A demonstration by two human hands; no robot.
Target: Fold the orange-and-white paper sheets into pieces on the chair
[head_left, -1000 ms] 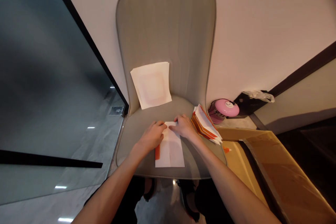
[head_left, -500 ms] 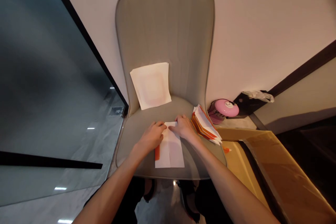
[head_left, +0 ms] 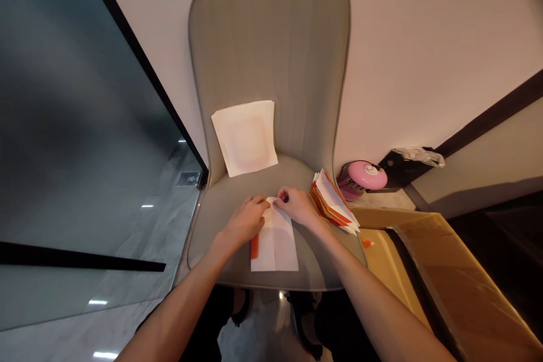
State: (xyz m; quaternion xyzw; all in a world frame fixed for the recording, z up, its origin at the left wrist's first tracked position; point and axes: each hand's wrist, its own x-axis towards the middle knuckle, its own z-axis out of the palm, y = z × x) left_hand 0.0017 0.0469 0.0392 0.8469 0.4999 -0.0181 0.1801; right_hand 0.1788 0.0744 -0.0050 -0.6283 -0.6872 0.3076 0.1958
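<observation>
A folded sheet of paper [head_left: 275, 249], white with an orange strip along its left edge, lies on the grey chair seat [head_left: 224, 263]. My left hand [head_left: 248, 218] rests on its upper left side, fingers bent and pressing the paper down. At the upper right corner, my right hand [head_left: 294, 203] has its fingers curled in and its thumb on the paper, pinching the top edge. Just right of this hand stands a bundle of folded papers [head_left: 333, 203] in white and orange. A stack of white square sheets [head_left: 246, 138] leans against the chair backrest [head_left: 271, 45].
An open cardboard box [head_left: 462, 271] sits close to the seat's right side. Behind it are a pink round-topped device [head_left: 365, 175] and a black box [head_left: 399, 167] with clear plastic on it. A dark glass panel [head_left: 85, 153] borders the left.
My right fingers have curled in from lying stretched at the paper's top edge, and that hand has shifted slightly. My left hand and the paper have stayed in place.
</observation>
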